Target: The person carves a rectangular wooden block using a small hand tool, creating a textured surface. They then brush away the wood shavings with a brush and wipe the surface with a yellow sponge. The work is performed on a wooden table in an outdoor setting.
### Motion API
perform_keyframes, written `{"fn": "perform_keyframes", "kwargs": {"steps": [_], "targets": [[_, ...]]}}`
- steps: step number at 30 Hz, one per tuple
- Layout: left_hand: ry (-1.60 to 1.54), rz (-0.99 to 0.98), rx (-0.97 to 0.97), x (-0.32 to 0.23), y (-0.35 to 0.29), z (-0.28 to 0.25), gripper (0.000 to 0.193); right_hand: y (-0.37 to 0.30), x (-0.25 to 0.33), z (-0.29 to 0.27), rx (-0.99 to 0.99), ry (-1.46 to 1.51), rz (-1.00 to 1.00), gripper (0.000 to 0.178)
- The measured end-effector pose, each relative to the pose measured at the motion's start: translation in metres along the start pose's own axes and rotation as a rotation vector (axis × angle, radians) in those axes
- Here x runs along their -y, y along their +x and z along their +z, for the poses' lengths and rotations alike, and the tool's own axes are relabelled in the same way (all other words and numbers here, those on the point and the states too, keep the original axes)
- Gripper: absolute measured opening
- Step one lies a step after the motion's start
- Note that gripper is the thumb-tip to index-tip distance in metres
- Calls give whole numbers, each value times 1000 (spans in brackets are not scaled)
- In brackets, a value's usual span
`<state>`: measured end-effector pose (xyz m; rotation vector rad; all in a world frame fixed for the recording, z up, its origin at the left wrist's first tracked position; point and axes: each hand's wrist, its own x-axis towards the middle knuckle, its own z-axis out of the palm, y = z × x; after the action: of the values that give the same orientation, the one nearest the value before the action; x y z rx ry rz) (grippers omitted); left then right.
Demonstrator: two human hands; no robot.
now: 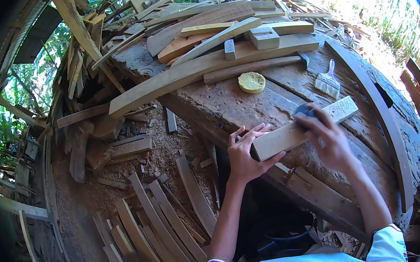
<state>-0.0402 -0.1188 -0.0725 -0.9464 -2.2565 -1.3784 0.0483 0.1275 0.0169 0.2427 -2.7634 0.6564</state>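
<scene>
Left grip (246, 150) cupping block (281, 142), right grip (328, 137) over

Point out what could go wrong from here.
The wooden block might slip, as only the left hand appears to steady its end. The bare right hand, holding a dark object against it, might catch splinters. The paintbrush lies near the block's far end and could get bumped.

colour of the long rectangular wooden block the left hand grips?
Pale beige; the long rectangular wooden block shows best in the head view.
</scene>
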Motion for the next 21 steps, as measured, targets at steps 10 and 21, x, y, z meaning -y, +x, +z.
{"fn": "perform_keyframes", "kwargs": {"steps": [10, 21], "targets": [[3, 31, 10, 0, 2, -4, 56, 10, -65, -6, -198, -121, 267, 39], [28, 26, -21, 2, 2, 0, 57, 10, 26, 3, 84, 162, -216, 43]]}}
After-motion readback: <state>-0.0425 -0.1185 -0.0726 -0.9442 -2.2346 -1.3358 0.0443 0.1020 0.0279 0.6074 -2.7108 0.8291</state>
